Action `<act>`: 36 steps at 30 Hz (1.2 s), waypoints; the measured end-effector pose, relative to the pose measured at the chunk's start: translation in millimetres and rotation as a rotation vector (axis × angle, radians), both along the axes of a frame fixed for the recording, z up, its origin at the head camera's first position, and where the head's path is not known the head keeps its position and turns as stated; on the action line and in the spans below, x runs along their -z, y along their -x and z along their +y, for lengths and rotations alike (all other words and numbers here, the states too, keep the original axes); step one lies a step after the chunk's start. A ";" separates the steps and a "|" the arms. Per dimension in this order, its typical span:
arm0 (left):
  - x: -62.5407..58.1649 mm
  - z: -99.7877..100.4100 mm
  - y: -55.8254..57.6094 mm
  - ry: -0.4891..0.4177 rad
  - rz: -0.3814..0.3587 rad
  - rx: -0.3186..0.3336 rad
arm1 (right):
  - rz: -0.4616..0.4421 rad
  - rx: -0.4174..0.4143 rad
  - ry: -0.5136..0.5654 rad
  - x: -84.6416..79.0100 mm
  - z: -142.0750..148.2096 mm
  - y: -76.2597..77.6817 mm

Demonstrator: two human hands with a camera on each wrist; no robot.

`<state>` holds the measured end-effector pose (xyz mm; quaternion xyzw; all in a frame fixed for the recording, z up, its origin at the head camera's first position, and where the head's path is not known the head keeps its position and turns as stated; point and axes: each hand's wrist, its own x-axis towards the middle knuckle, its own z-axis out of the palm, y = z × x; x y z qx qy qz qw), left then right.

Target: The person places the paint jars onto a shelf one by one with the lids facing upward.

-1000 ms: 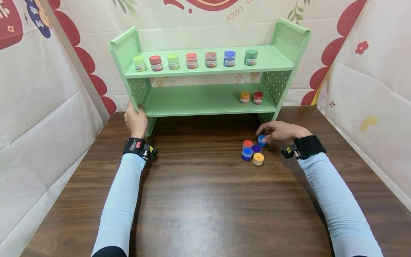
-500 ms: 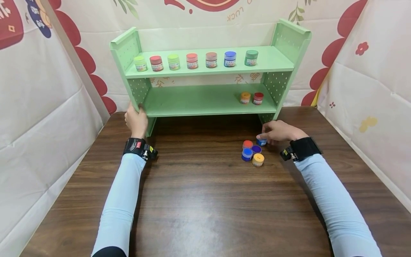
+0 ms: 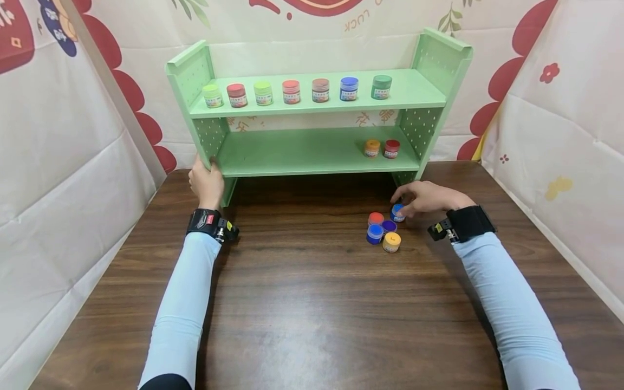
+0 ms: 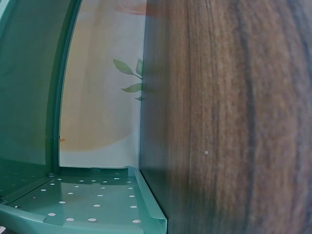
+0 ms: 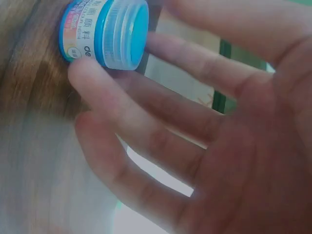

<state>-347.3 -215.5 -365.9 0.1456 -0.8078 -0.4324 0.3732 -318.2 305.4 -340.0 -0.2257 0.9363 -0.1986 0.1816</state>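
My left hand (image 3: 207, 184) grips the lower left side panel of the green shelf (image 3: 312, 151); the left wrist view shows only the perforated panel (image 4: 92, 200) and tabletop. At the shelf's front right, my right hand (image 3: 425, 197) pinches a small blue paint jar (image 3: 397, 213) between thumb and fingers. In the right wrist view this labelled jar (image 5: 100, 31) has a clear lid, with my fingers curved about it. Just in front stand a red-lidded jar (image 3: 376, 219), a purple one (image 3: 389, 226), another blue one (image 3: 375, 233) and a yellow one (image 3: 392, 242).
Several paint jars line the upper shelf board, from a light green one (image 3: 212, 96) to a dark green one (image 3: 381, 87). A yellow-orange jar (image 3: 372, 148) and a red jar (image 3: 391, 149) stand on the lower board's right end. Printed cloth (image 3: 560, 135) borders the brown table (image 3: 292, 303).
Half a second ago my right fingers covered more of the blue jar; they have drawn back slightly, and its lid shows again. My left hand stays on the shelf.
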 end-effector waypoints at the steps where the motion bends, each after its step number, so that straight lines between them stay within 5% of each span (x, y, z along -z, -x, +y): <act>1: -0.4 0.1 -0.1 -0.001 0.002 0.002 | 0.001 -0.021 0.008 -0.3 0.3 -0.1; 8: -0.8 0.9 0.0 0.001 -0.007 0.003 | 0.031 -0.075 0.007 5.1 3.0 1.2; 22: -1.0 1.1 1.2 -0.011 0.011 0.007 | 0.095 -0.034 0.000 8.8 2.9 4.9; 36: -1.7 1.3 0.5 -0.014 -0.001 0.008 | 0.023 0.019 0.009 8.5 1.4 5.7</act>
